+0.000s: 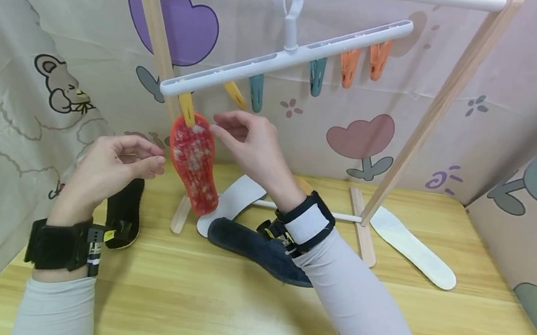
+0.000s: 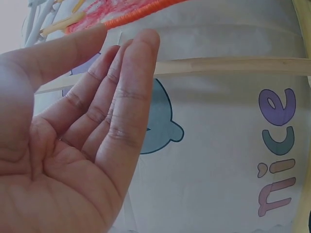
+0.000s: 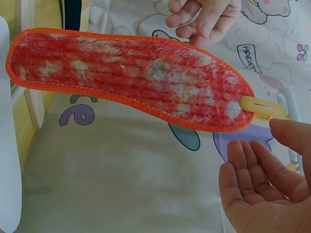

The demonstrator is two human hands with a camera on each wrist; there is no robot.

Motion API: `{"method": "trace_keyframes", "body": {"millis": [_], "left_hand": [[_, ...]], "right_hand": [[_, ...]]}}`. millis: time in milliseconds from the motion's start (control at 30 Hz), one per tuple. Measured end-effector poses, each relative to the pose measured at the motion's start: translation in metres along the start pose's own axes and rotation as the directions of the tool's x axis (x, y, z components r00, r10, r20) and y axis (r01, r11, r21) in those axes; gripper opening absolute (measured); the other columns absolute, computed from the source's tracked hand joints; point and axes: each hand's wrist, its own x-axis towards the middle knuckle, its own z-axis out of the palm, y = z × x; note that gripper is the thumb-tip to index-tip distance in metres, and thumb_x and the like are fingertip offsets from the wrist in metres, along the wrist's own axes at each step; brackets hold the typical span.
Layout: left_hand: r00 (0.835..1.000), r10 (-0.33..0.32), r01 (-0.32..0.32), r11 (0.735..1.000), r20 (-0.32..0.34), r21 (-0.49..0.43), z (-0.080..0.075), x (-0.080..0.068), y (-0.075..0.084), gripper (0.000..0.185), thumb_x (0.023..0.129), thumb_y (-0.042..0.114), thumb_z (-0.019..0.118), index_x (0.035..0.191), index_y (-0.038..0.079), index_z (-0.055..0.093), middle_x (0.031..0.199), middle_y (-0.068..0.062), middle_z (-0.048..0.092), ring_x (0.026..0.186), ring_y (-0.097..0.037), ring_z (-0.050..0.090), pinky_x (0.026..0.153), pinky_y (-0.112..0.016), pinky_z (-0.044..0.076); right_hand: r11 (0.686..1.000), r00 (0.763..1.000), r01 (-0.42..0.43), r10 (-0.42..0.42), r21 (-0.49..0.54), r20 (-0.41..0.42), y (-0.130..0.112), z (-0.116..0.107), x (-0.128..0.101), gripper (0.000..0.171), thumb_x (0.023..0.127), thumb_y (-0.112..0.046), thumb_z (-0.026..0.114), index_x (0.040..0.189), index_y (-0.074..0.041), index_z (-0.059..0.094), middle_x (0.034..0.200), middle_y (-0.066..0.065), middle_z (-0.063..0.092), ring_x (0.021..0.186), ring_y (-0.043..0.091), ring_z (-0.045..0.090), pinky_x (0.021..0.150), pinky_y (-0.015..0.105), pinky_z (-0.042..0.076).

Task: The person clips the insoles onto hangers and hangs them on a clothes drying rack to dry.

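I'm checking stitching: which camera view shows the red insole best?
The right wrist view: the red insole spans much of it, its stitch lines clear. The head view shows it smaller, hanging from a yellow clip; the left wrist view catches only part, cut off at the top edge.

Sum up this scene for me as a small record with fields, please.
Hanging item: red insole, orange edge
Held by: yellow clip
Hanger: white hanger, tilted, lower at the insole's end
Spare clips: one more yellow, two teal, two orange
Left hand: beside insole, holding nothing
Right hand: near yellow clip, not gripping it
Table: includes dark insole, white insole
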Motion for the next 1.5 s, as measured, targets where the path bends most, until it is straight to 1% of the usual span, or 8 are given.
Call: {"method": "trace_keyframes", "body": {"millis": [233,467,700,933,1000,1167,1333,1500], "left_hand": [[0.999,0.029,-0.029,1.000,-0.021,0.001,-0.003,-0.002,-0.004,0.026,0.106,0.023,0.071,0.122,0.003,0.072,0.094,0.016,0.078,0.083,0.000,0.077,0.078,-0.016,0.062],[0.998,0.042,-0.041,0.999,-0.038,0.016,-0.008,-0.005,-0.009,0.027,0.107,0.022,0.069,0.121,0.000,0.072,0.092,0.017,0.077,0.084,0.001,0.076,0.077,-0.017,0.062],[0.999,-0.002,0.006,0.998,-0.052,0.068,-0.016,-0.011,-0.019,0.031,0.106,0.025,0.070,0.122,-0.001,0.072,0.100,0.002,0.081,0.081,0.002,0.075,0.075,-0.015,0.062],[0.998,-0.038,0.042,0.995,-0.042,0.089,-0.025,-0.014,-0.031,0.031,0.107,0.025,0.068,0.123,-0.002,0.071,0.088,0.024,0.075,0.080,0.004,0.074,0.073,-0.016,0.062],[0.999,-0.032,0.036,0.994,-0.035,0.100,-0.027,-0.013,-0.034,0.031,0.108,0.024,0.068,0.123,-0.003,0.071,0.090,0.018,0.078,0.079,0.004,0.074,0.073,-0.016,0.062],[0.999,-0.043,0.049,0.981,-0.033,0.189,-0.031,-0.011,-0.040,0.032,0.108,0.027,0.068,0.121,-0.001,0.073,0.101,-0.011,0.082,0.076,0.005,0.073,0.071,-0.015,0.061],[0.996,-0.080,0.089,0.968,-0.049,0.235,-0.032,-0.011,-0.045,0.036,0.107,0.034,0.068,0.121,0.000,0.073,0.101,-0.013,0.082,0.075,0.005,0.072,0.069,-0.015,0.059],[0.993,-0.098,0.109,0.965,-0.060,0.239,-0.032,-0.009,-0.053,0.031,0.107,0.027,0.068,0.117,-0.002,0.074,0.095,-0.010,0.082,0.072,0.003,0.072,0.067,-0.018,0.061]], "right_hand": [[1.000,1.000,-0.011,0.011,0.001,-0.006,0.000,0.002,-0.008,0.028,0.103,-0.025,0.075,0.125,-0.008,0.076,0.118,0.005,0.080,0.099,0.015,0.075,0.086,0.026,0.062],[1.000,0.999,0.012,-0.013,0.023,0.046,-0.001,0.010,-0.013,0.023,0.103,-0.023,0.075,0.120,-0.007,0.077,0.109,0.006,0.081,0.095,0.021,0.076,0.081,0.025,0.061],[1.000,0.992,0.026,-0.026,0.004,0.124,-0.004,0.027,-0.016,0.024,0.103,-0.023,0.076,0.120,-0.006,0.077,0.109,0.006,0.080,0.091,0.016,0.074,0.081,0.021,0.061],[0.997,0.969,0.015,0.004,-0.075,0.247,-0.008,0.048,-0.015,0.027,0.103,-0.026,0.075,0.124,-0.008,0.077,0.111,0.004,0.079,0.091,0.011,0.072,0.083,0.015,0.059],[0.996,0.962,0.014,0.010,-0.086,0.274,-0.008,0.055,-0.014,0.028,0.104,-0.025,0.075,0.124,-0.007,0.077,0.111,0.004,0.079,0.092,0.010,0.072,0.083,0.014,0.058],[0.994,0.948,0.025,0.010,-0.107,0.319,-0.005,0.071,-0.013,0.030,0.104,-0.026,0.074,0.127,-0.007,0.076,0.109,0.003,0.079,0.092,0.006,0.071,0.083,0.009,0.056],[0.991,0.941,0.012,0.033,-0.133,0.335,-0.002,0.086,-0.013,0.033,0.104,-0.027,0.074,0.130,-0.006,0.075,0.110,0.003,0.079,0.092,0.005,0.071,0.081,0.007,0.054],[0.984,0.931,-0.002,0.067,-0.179,0.359,-0.001,0.097,-0.014,0.039,0.105,-0.031,0.073,0.136,-0.007,0.073,0.115,0.003,0.080,0.094,0.005,0.072,0.078,0.008,0.054]]}}
